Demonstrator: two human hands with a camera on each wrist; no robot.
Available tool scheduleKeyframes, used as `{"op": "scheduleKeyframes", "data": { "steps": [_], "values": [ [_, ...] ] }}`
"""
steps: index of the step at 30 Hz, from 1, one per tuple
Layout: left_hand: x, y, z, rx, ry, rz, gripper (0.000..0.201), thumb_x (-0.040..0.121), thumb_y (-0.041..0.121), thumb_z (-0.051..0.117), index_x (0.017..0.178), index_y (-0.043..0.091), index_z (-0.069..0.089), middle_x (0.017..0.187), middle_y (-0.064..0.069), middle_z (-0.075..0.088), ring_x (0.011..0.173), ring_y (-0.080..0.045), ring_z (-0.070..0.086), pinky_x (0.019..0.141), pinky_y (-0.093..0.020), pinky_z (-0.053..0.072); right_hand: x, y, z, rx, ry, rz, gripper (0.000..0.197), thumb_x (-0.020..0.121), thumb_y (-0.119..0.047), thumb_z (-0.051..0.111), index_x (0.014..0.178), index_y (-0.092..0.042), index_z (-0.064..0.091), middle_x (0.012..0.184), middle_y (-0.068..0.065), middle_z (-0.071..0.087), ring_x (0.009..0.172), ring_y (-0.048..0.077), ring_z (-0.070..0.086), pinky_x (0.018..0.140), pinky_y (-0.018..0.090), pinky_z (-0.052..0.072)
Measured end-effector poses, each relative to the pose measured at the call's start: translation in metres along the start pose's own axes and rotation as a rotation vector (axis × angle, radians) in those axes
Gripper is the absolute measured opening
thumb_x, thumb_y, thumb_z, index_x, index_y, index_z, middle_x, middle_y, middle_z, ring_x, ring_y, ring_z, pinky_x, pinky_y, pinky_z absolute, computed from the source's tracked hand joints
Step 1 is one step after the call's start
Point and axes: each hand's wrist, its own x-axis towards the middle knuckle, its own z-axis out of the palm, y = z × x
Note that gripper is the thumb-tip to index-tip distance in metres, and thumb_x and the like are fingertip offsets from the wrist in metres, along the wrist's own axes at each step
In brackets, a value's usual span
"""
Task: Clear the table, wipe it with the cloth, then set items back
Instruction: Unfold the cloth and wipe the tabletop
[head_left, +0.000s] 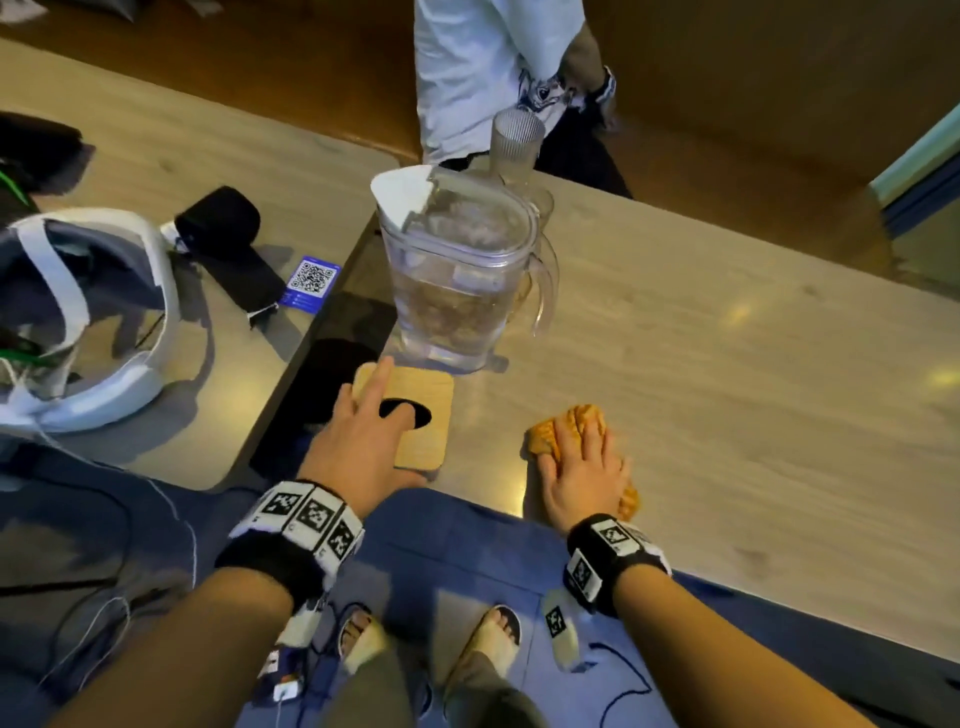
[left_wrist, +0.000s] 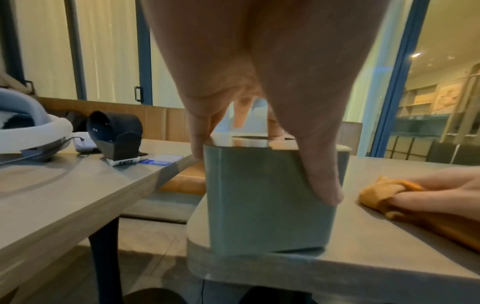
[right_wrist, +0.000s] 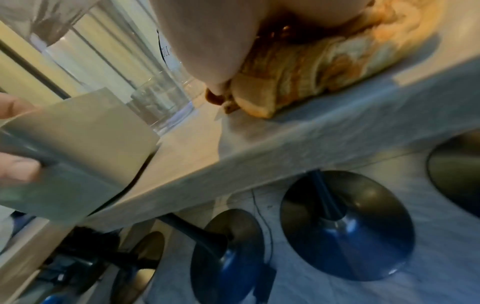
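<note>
A grey box with a wooden lid (head_left: 421, 387) and a black oval hole stands at the near left corner of the table (head_left: 727, 364). My left hand (head_left: 363, 431) grips it from above, with fingers in the hole and the thumb down its near side; the left wrist view shows the thumb on the box (left_wrist: 259, 205). My right hand (head_left: 582, 467) lies flat on a crumpled orange cloth (head_left: 566, 421) near the table's front edge, right of the box. The cloth (left_wrist: 384, 189) (right_wrist: 311, 72) and the box (right_wrist: 78, 144) also show in the wrist views.
A clear water pitcher (head_left: 457, 280) stands just behind the box, with a ribbed glass (head_left: 514, 145) further back. A person in a white shirt (head_left: 467, 67) stands at the far side. The neighbouring table holds a white headset (head_left: 104, 312), a black strap (head_left: 223, 228) and a QR card (head_left: 311, 283).
</note>
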Motion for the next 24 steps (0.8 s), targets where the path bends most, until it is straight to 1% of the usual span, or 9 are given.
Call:
{"op": "scheduleKeyframes", "data": {
  "steps": [2,5,9,12,15,17,20,22,24],
  "values": [
    [-0.023,-0.023,0.005,-0.058,0.061,0.042,0.056,0.064,0.056,0.081,0.105,0.03,0.054,0.16,0.004,-0.015,0.143,-0.036,0.022,0.092,-0.054,0.05,-0.016,-0.033,0.009,-0.003,0.053,-0.162,0.06,0.089,-0.051,0.033,0.142,-0.028,0.047,0.155,0.013,0.034,0.141,0.043,0.03,0.106,0.065,0.031],
    [-0.065,-0.06,0.002,-0.171,0.159,0.03,0.059,0.054,0.048,0.09,0.095,0.037,0.049,0.162,0.002,0.001,0.132,-0.039,0.039,0.082,-0.057,0.054,-0.039,-0.084,0.034,0.006,-0.043,-0.494,0.057,0.086,-0.045,0.044,0.139,-0.026,0.048,0.151,0.014,0.041,0.135,0.042,0.041,0.101,0.06,0.042],
    [-0.103,-0.102,0.0,-0.218,0.2,0.054,0.061,0.051,0.043,0.093,0.09,0.041,0.046,0.163,0.005,0.003,0.133,-0.038,0.039,0.089,-0.057,0.051,-0.02,-0.072,0.036,0.106,-0.008,-0.736,0.057,0.085,-0.026,0.056,0.14,-0.025,0.043,0.151,0.016,0.04,0.131,0.043,0.046,0.1,0.057,0.043],
    [-0.11,-0.121,0.005,-0.221,0.173,0.12,0.057,0.052,0.048,0.089,0.092,0.038,0.05,0.163,0.001,0.005,0.131,-0.038,0.042,0.092,-0.053,0.05,0.005,-0.068,0.021,0.163,0.036,-0.496,0.053,0.087,-0.032,0.052,0.139,-0.024,0.045,0.146,0.017,0.045,0.123,0.044,0.052,0.099,0.055,0.046],
    [-0.105,-0.123,0.014,-0.219,0.14,0.103,0.057,0.052,0.05,0.089,0.092,0.041,0.049,0.163,0.005,0.002,0.136,-0.037,0.038,0.09,-0.055,0.052,0.013,-0.108,0.021,0.184,0.048,-0.23,0.054,0.089,-0.039,0.04,0.137,-0.018,0.053,0.15,0.019,0.039,0.133,0.045,0.041,0.107,0.056,0.034],
    [-0.101,-0.119,0.017,-0.212,0.103,0.09,0.057,0.052,0.047,0.091,0.09,0.039,0.05,0.163,0.008,-0.004,0.139,-0.034,0.034,0.086,-0.054,0.055,0.005,-0.106,0.02,0.127,-0.062,-0.325,0.05,0.091,-0.03,0.051,0.141,-0.02,0.049,0.155,0.014,0.034,0.139,0.039,0.033,0.114,0.053,0.028],
    [-0.094,-0.113,0.017,-0.208,0.051,0.092,0.054,0.057,0.051,0.087,0.093,0.04,0.049,0.161,0.014,-0.016,0.144,-0.026,0.024,0.089,-0.05,0.054,-0.012,-0.075,-0.001,0.179,-0.145,-0.585,0.056,0.078,-0.012,0.064,0.132,-0.023,0.059,0.141,0.009,0.052,0.126,0.036,0.05,0.105,0.051,0.042],
    [-0.087,-0.109,0.014,-0.205,0.038,0.078,0.052,0.06,0.052,0.085,0.096,0.038,0.051,0.158,0.018,-0.023,0.145,-0.024,0.02,0.094,-0.049,0.052,-0.002,-0.071,-0.008,0.22,-0.1,-0.574,0.057,0.072,-0.012,0.061,0.128,-0.021,0.063,0.135,0.012,0.057,0.117,0.039,0.057,0.103,0.047,0.045],
    [-0.083,-0.107,0.014,-0.203,0.035,0.076,0.051,0.061,0.051,0.085,0.096,0.038,0.05,0.157,0.019,-0.023,0.145,-0.024,0.018,0.095,-0.05,0.05,0.024,-0.086,-0.007,0.24,-0.031,-0.442,0.056,0.079,-0.027,0.054,0.134,-0.02,0.057,0.141,0.014,0.052,0.124,0.039,0.052,0.106,0.047,0.042]
  ]
}}
